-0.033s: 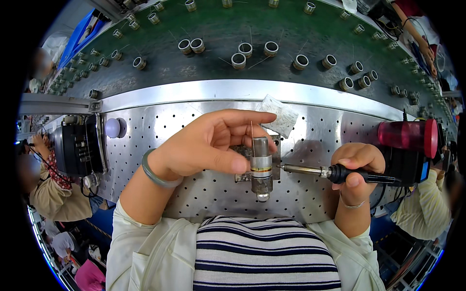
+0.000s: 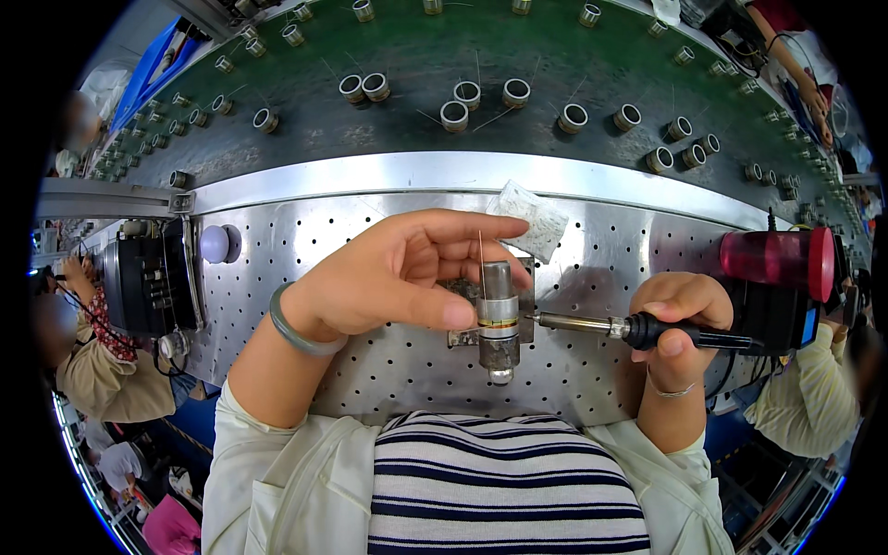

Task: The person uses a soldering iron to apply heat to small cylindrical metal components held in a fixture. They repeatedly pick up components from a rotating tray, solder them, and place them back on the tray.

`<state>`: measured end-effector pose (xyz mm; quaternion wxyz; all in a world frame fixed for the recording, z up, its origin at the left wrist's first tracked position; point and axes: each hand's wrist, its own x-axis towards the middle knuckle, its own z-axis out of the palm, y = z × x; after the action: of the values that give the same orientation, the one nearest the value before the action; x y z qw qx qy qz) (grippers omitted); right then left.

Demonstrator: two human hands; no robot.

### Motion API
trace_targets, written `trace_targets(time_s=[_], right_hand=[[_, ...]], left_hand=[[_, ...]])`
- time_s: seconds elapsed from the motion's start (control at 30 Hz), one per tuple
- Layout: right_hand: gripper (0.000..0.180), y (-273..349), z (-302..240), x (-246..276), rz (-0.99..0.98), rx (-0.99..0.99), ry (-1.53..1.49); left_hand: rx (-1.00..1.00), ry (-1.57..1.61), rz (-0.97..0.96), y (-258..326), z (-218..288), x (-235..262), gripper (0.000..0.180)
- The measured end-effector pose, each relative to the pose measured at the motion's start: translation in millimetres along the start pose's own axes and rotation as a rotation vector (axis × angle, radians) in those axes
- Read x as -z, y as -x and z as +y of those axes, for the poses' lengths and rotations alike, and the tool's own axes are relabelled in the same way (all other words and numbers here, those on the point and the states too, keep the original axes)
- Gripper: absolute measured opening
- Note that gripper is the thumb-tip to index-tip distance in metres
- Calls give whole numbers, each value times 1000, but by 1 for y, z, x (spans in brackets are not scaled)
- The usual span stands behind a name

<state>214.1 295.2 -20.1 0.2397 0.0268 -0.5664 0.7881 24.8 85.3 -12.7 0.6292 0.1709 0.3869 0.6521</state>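
A metal ring with a copper-coloured band [image 2: 499, 323] sits around a grey metal cylinder [image 2: 498, 279], which ends in a rounded tip toward me. From the ring a thin wire [image 2: 481, 252] sticks up and away. My left hand [image 2: 398, 277] is loosely curved about the cylinder, fingers apart and forefinger stretched out. Its thumb tip is at the ring's left side, and other fingers pass behind the cylinder. My right hand [image 2: 683, 319] is closed round the black handle of a soldering iron [image 2: 592, 325], whose tip points left close to the ring; contact cannot be made out.
A perforated metal worktop [image 2: 407, 370] carries a crumpled pale sheet [image 2: 532, 220], a lilac knob [image 2: 215, 244], and a pink container [image 2: 772, 264] at right. Beyond a metal rail [image 2: 370, 171], a green belt [image 2: 407, 120] holds many similar rings with wires. Co-workers sit on both sides.
My left hand has shifted very slightly to the right. The soldering iron tip has edged a little left, closer to the ring.
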Motion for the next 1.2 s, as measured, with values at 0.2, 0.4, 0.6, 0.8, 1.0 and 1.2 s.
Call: trace_targets(time_s=[0.2, 0.4, 0.6, 0.8, 1.0, 1.2], right_hand=[[21, 1, 2, -6, -13, -40, 3], [20, -1, 2, -8, 10, -32, 61], [19, 2, -1, -2, 52, -80, 15], [21, 2, 3, -4, 58, -69, 4], [21, 1, 2, -3, 37, -87, -14], [20, -1, 3, 0, -28, -35, 10]], left_hand=[[36, -106, 87, 0, -2, -3, 81], [35, -133, 104, -2, 0, -9, 78], [32, -86, 104, -1, 1, -12, 77], [45, -99, 95, -2, 2, -11, 76], [42, -85, 95, -2, 2, -11, 76], [40, -73, 85, -2, 2, -11, 77]])
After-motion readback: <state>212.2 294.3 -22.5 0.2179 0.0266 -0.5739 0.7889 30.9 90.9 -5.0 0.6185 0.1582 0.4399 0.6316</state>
